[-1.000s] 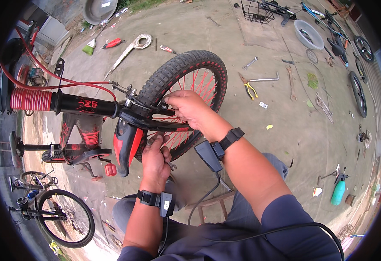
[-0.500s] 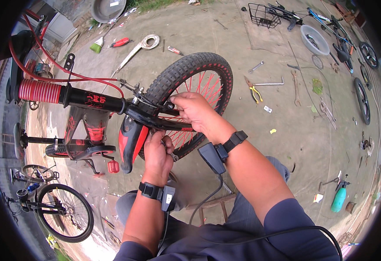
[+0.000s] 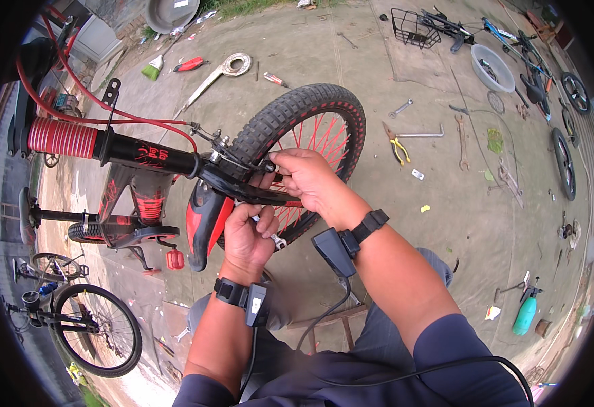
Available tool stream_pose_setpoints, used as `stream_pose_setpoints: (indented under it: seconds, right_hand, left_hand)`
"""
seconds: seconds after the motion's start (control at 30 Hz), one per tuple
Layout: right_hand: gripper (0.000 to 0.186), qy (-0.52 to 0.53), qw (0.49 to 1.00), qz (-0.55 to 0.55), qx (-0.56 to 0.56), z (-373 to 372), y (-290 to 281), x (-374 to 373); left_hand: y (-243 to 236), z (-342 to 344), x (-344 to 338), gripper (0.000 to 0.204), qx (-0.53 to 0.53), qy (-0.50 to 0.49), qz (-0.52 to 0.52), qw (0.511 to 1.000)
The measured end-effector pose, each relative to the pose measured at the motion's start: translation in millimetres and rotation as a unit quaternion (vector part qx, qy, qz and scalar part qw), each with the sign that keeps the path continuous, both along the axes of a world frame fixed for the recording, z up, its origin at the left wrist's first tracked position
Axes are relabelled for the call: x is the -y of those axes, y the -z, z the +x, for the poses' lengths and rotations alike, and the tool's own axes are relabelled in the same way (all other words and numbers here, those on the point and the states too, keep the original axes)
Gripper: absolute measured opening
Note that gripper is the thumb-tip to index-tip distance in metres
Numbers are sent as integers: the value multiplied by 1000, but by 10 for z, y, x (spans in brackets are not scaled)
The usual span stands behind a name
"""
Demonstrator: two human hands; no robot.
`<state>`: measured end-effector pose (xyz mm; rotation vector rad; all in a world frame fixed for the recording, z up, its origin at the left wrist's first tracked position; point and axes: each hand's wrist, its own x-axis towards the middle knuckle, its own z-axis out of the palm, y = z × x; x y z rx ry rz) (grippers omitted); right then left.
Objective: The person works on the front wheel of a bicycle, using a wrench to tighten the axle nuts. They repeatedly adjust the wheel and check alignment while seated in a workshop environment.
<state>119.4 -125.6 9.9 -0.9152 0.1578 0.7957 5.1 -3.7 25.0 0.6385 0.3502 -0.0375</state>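
Observation:
A bicycle's front wheel (image 3: 246, 136), with a knobby tyre and red spokes, lies across the middle, held in a black fork (image 3: 243, 192). My right hand (image 3: 307, 178) is closed on the black rim-brake arm (image 3: 269, 165) on the far side of the upper fork leg, thumb and fingers pinched at its end. From below, my left hand (image 3: 248, 237) reaches to the fork with fingers curled. A silver wrench end (image 3: 279, 242) sticks out of its grip; the rest is hidden by the hand. Some left fingertips show past the fork, near the brake.
A red and black mudguard (image 3: 205, 224) sits left of my left hand. Pliers (image 3: 397, 144), a hex key (image 3: 426, 134), spanners (image 3: 462, 142) and a white ring-headed tool (image 3: 236, 64) lie on the ground. Another bicycle (image 3: 97, 329) stands at lower left; a grey basin (image 3: 492, 68) is at upper right.
My left hand has shifted slightly up and right, its fingertips now showing past the fork leg. My right hand stays at the brake arm, slightly lower.

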Motion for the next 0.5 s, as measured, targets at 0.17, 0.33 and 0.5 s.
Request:
stream_pose_setpoints:
  seconds: [0.17, 0.33, 0.5]
  right_hand:
    - [18, -4, 999, -26, 20, -14, 3, 15]
    - [21, 4, 998, -50, 46, -43, -62, -4]
    - [22, 19, 996, -43, 71, -39, -5, -23]
  left_hand:
    - [27, -22, 22, 61, 4, -14, -5, 1000]
    - [16, -29, 50, 60, -5, -36, -3, 999]
    - [0, -35, 79, 61, -7, -54, 0, 999]
